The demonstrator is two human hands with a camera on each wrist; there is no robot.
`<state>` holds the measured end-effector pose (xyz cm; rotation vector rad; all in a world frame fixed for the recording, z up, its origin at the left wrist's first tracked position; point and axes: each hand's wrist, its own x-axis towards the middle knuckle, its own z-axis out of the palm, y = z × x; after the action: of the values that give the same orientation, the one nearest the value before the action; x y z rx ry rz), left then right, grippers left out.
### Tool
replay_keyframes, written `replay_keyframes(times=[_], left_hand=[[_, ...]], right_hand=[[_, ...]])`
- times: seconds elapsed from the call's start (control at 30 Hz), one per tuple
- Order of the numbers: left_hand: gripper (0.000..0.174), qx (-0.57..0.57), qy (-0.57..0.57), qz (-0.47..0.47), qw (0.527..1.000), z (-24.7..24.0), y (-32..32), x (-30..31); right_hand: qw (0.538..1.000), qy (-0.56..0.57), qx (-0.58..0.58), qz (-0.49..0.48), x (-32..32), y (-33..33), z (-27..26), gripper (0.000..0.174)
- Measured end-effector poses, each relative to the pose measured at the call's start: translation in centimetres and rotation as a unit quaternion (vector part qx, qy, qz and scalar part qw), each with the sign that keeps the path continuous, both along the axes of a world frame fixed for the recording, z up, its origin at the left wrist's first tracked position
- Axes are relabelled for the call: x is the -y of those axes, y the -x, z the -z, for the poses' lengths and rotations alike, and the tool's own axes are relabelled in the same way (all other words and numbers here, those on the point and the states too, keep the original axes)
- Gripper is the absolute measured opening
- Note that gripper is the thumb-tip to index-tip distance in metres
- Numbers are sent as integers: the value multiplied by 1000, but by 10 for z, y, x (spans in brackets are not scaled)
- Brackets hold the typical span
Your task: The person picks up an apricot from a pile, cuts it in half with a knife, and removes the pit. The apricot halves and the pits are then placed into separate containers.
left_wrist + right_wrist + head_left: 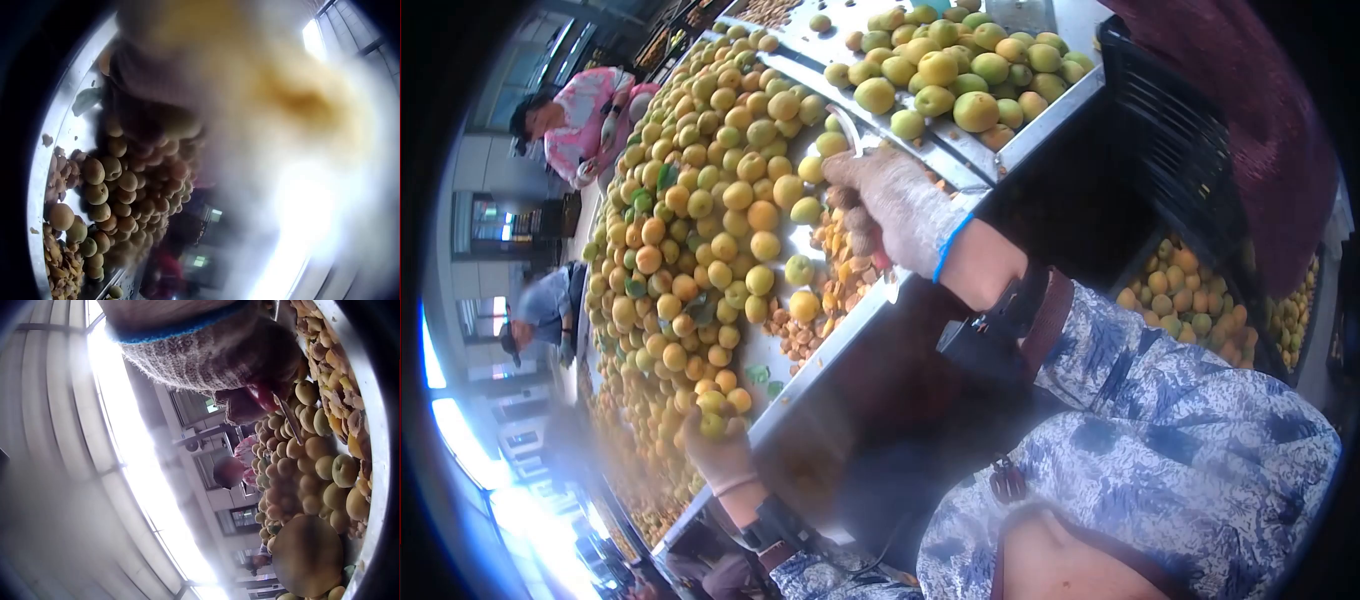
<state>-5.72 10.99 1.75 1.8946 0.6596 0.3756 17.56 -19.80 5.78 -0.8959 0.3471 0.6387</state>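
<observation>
In the head view my right hand (905, 205), in a knit glove with a blue cuff, grips a small tool with a curved metal blade (846, 126). Its red handle (264, 397) shows under the curled fingers in the right wrist view. My gloved left hand (722, 458), lower down by the metal rim, has its fingers around a yellow-green fruit (713, 426). That hand (150, 78) looks dark and blurred in the left wrist view. A large heap of yellow-green fruit (690, 220) lies beside both hands. Split orange pieces (845, 262) and brown pits (800, 338) lie near my right hand.
A metal divider (935, 145) separates the heap from another fruit pile (960, 70). The table's metal rim (830, 355) runs along my side. A black crate (1175, 125) and more fruit (1185, 295) stand lower down. Two people (585, 115) are across the table.
</observation>
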Motion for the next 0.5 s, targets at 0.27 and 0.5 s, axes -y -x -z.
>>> replay_keyframes(times=[0.27,0.5], left_hand=[[28,9,506,-321,801,75,222,1],[25,-387,-110,-58,914,193,426,101]], right_hand=[[983,-24,179,18,-22,15,41,21],[990,25,138,18,-33,38,28,11]])
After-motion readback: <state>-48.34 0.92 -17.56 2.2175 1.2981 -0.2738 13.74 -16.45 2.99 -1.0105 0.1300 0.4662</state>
